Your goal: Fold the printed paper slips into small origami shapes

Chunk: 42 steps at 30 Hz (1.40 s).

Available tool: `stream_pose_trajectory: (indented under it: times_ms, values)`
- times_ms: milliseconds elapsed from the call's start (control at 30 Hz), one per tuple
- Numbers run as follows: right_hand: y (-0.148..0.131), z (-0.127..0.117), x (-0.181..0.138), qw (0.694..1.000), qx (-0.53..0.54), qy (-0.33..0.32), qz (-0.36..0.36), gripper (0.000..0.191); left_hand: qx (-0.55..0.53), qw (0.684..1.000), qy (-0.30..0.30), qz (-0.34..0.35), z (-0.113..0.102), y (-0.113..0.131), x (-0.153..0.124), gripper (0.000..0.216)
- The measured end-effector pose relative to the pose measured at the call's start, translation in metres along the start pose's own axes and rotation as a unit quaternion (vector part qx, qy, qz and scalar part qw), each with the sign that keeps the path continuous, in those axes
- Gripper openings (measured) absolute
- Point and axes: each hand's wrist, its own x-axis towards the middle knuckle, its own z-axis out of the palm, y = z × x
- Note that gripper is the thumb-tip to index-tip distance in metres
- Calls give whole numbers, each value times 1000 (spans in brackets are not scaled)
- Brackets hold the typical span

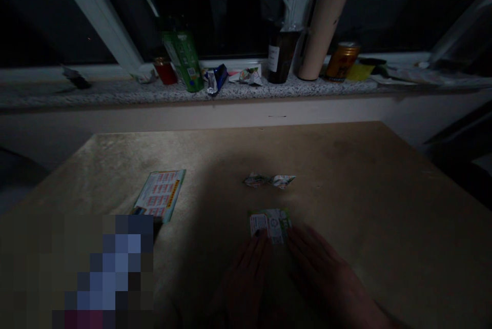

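A small green-and-white printed sheet of paper (273,220) lies flat on the brown tabletop in front of me. The fingertips of my left hand (248,267) rest at its lower left edge, fingers stretched out. Beside the sheet's right edge lies my right hand (325,265), its fingers also extended and slanting toward the paper. Beyond the sheet is a bow-shaped folded paper piece (282,181) made of the same kind of printed paper, with two pointed ends. Shadow covers both hands and makes fine contact hard to see.
A larger printed booklet or pad (159,193) lies to the left, beside a blurred-out patch. Along the granite windowsill (238,94) stand a green package (186,60), a dark cup with a straw (283,57), a tall pink cylinder (326,21) and an orange can (343,62).
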Motion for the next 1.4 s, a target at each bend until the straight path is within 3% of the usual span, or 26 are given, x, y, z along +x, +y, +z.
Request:
stream_pose_trajectory:
  times_ms: [100,400,733,1400]
  values:
    - [-4,3,3,1000,-8,4,-3,47,-2,1000,9,-4,0,0,-1,86]
    - [-7,2,3,997,19,-73,-14,63,16,1000,1,9,10,-2,-1,87]
    - [-8,3,10,999,-21,-23,-29,52,28,1000,1,13,15,-1,4,75]
    - [5,4,5,999,-26,24,7,39,-15,1000,-3,10,7,-2,3,81]
